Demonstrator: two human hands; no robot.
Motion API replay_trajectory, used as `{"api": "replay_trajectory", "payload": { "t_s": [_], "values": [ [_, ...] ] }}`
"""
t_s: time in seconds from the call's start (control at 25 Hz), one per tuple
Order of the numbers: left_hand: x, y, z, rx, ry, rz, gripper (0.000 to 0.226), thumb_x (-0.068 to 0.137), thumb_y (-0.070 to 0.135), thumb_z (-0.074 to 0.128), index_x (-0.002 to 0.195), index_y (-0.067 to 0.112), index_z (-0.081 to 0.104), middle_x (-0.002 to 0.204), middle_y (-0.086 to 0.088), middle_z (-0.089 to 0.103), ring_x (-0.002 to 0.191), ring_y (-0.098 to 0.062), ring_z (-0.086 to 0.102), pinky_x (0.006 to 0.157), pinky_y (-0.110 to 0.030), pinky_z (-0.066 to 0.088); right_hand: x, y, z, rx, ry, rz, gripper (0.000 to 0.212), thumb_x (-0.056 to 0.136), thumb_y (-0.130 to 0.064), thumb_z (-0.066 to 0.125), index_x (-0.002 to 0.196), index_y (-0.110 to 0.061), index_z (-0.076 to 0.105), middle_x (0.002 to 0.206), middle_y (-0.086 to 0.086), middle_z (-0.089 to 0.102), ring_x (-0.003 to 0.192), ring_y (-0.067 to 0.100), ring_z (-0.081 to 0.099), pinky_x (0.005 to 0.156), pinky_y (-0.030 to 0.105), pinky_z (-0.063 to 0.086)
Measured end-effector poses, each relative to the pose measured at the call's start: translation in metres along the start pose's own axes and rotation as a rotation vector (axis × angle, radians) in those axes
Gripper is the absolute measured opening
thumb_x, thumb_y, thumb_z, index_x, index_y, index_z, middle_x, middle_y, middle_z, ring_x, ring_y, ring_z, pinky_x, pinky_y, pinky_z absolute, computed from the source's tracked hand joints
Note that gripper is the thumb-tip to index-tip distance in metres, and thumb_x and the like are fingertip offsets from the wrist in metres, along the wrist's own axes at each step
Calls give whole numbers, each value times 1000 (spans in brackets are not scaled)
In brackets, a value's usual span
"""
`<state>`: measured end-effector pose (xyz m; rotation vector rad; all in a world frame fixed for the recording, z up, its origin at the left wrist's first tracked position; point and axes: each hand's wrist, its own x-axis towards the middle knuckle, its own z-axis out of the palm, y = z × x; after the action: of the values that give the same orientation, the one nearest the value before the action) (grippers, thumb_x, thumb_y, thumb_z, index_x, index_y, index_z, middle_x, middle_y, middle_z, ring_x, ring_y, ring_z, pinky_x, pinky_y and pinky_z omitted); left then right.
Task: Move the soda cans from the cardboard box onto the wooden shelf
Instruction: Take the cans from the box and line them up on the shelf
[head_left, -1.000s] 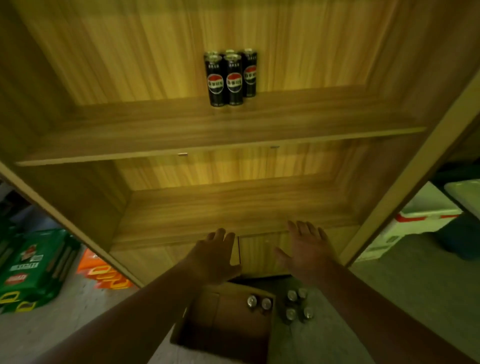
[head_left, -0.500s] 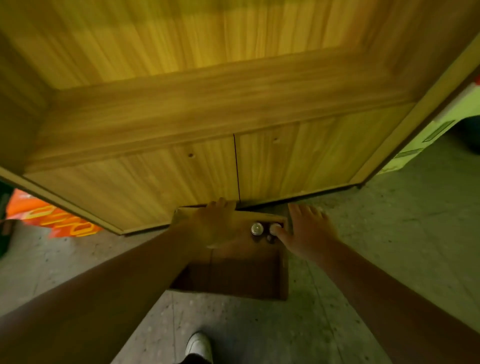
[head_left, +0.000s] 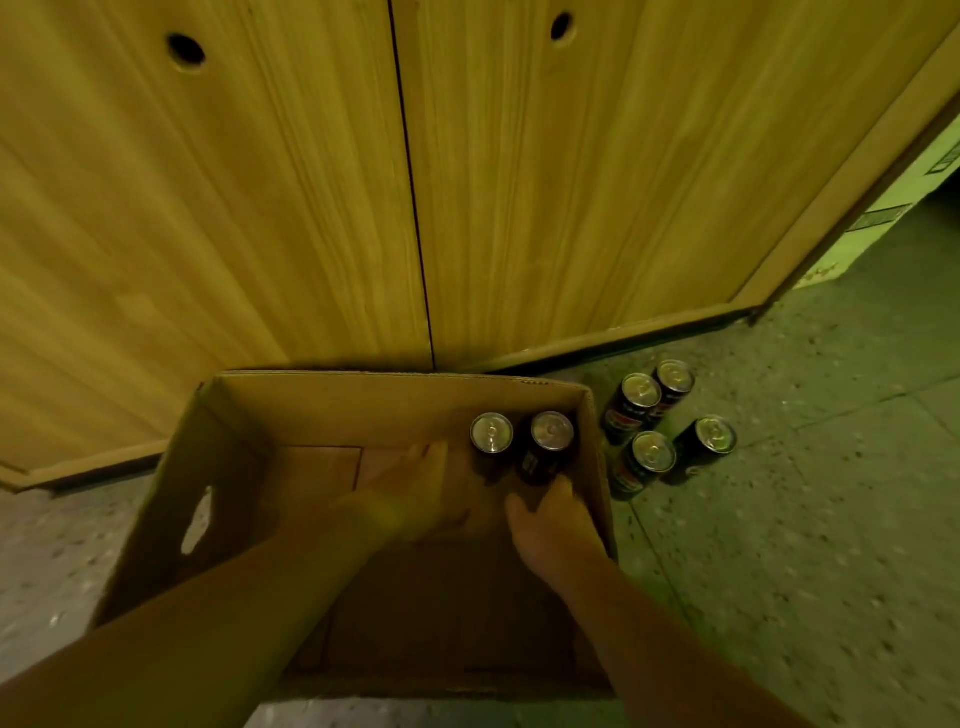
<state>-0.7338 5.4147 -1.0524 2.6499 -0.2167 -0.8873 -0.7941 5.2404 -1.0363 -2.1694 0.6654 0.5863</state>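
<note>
Head view, and two soda cans (head_left: 491, 432) stand upright, side by side, tucked into the far right corner of the cardboard box (head_left: 395, 382), the only ones I can see inside. Right grip (head_left: 550, 519) is down at the right-hand can (head_left: 551, 434), thumb and fingers spread apart as if to wrap it; whether the fingertips touch it, I cannot tell. Left grip (head_left: 421, 493) reaches in flat toward the other can, fingers straight, holding nothing, a bit blurred. One can per grip, I reckon, so both could come up in a single lift. The box sits hard against the cabinet doors (head_left: 260, 208), handy for the wooden shelf, which is out of frame. Four more cans (head_left: 653, 451) stand on the floor (head_left: 805, 545) just right of the box
</note>
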Motion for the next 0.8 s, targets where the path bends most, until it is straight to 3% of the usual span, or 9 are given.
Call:
{"api": "replay_trajectory", "payload": {
  "t_s": [0.08, 0.2, 0.32, 0.44, 0.52, 0.6, 0.8],
  "values": [
    [22, 0, 12, -89, 48, 29, 81, 81, 38, 75, 144, 16, 29, 142, -5, 38, 127, -27, 46, 98, -42, 46, 23, 1, 13, 201, 96, 80, 63, 89, -38, 53, 138, -6, 31, 136, 19, 47, 120, 35, 49, 100, 46, 43],
    [55, 1, 25, -239, 156, 117, 86, 66, 42, 83, 139, 29, 38, 138, 6, 48, 126, -19, 51, 96, -42, 51, 50, -7, 26, 318, 208, 129, 63, 88, -31, 58, 140, -9, 30, 137, 15, 48, 124, 36, 48, 102, 45, 42],
    [84, 2, 40, -402, 245, 213, 73, 64, 36, 87, 129, 33, 54, 126, 12, 63, 117, -7, 59, 95, -33, 52, 67, -13, 35, 457, 330, 115, 67, 83, -25, 66, 140, -14, 33, 138, 12, 50, 127, 34, 48, 103, 47, 42],
    [92, 10, 41, -521, 304, 185, 64, 62, 36, 89, 119, 34, 60, 115, 12, 69, 105, -4, 65, 89, -34, 56, 83, -11, 37, 542, 435, 86, 59, 79, -21, 70, 131, -16, 42, 130, 10, 57, 122, 33, 53, 97, 43, 45],
    [95, 12, 43, -602, 317, 139, 64, 61, 40, 90, 116, 32, 59, 107, 17, 68, 96, 2, 63, 80, -24, 54, 94, -6, 37, 538, 454, 32, 55, 79, -21, 71, 128, -19, 46, 127, 8, 60, 119, 32, 55, 92, 39, 43],
    [93, 12, 44, -650, 311, 118, 62, 63, 33, 90, 116, 31, 58, 101, 21, 64, 90, 8, 59, 73, -14, 47, 103, -1, 35, 498, 464, -31, 57, 80, -24, 72, 132, -23, 48, 130, 6, 60, 123, 30, 53, 97, 40, 41],
    [62, -3, 25, -642, 354, 132, 58, 66, 33, 90, 117, 35, 61, 108, 16, 70, 99, 1, 65, 80, -20, 54, 95, -8, 17, 496, 408, -126, 54, 78, -20, 75, 128, -25, 54, 125, 3, 63, 120, 26, 56, 96, 40, 44]
  ]
}}
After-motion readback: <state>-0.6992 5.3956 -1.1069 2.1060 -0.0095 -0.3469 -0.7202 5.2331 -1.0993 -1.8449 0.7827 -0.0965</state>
